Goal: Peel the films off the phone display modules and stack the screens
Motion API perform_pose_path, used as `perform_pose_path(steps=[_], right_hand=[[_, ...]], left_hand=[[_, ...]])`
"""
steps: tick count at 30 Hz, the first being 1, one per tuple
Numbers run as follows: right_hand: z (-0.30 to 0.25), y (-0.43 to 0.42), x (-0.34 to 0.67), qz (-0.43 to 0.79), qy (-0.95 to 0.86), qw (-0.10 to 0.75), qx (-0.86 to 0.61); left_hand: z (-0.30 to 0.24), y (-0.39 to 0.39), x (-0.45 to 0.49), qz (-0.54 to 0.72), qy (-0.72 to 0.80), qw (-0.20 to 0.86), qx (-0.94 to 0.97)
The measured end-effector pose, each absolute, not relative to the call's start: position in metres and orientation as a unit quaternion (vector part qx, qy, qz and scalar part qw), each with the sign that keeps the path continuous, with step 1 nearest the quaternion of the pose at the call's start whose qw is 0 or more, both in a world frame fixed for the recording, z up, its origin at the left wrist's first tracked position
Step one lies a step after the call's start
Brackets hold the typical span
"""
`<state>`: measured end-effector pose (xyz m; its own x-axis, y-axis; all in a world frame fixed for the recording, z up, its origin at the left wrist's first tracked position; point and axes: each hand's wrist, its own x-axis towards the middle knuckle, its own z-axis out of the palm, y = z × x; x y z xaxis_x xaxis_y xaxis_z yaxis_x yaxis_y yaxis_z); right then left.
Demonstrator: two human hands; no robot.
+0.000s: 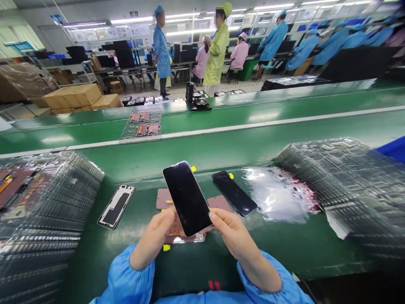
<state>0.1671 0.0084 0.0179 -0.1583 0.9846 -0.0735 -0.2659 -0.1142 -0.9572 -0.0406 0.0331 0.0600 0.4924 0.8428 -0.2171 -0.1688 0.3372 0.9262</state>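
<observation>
A phone screen with a black face and thin pale rim is held tilted above the green bench. My left hand grips its lower left edge, and my right hand pinches its lower right edge. Beneath and behind it lie pinkish-brown panels with orange strips, partly hidden by the screen and my hands. To the right rests a small stack of black screens with a yellow tab. At left a white phone frame with a dark inner area lies flat.
Tall stacks of clear plastic trays stand at left and right. Clear plastic film pieces are heaped beside the right stack. Beyond runs a green conveyor carrying a tray of brown panels. Workers in coloured coats are farther back.
</observation>
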Motion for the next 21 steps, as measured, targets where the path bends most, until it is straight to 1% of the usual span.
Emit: perform_pose_path(steps=[4, 7, 11, 17, 21], right_hand=[[0.021, 0.006, 0.164, 0.621, -0.409, 0.531, -0.406], [0.019, 0.005, 0.163, 0.601, -0.414, 0.53, -0.432], [0.021, 0.004, 0.163, 0.581, -0.418, 0.533, -0.452], [0.037, 0.005, 0.162, 0.674, -0.364, 0.523, -0.373], [0.038, 0.006, 0.165, 0.698, -0.343, 0.513, -0.365]], left_hand=[[0.056, 0.02, -0.033, 0.334, 0.427, 0.625, 0.561], [0.054, 0.016, -0.028, 0.346, 0.46, 0.584, 0.573], [0.049, 0.015, -0.024, 0.367, 0.471, 0.584, 0.549], [0.042, 0.015, -0.026, 0.374, 0.465, 0.633, 0.492], [0.042, 0.015, -0.028, 0.372, 0.458, 0.659, 0.466]])
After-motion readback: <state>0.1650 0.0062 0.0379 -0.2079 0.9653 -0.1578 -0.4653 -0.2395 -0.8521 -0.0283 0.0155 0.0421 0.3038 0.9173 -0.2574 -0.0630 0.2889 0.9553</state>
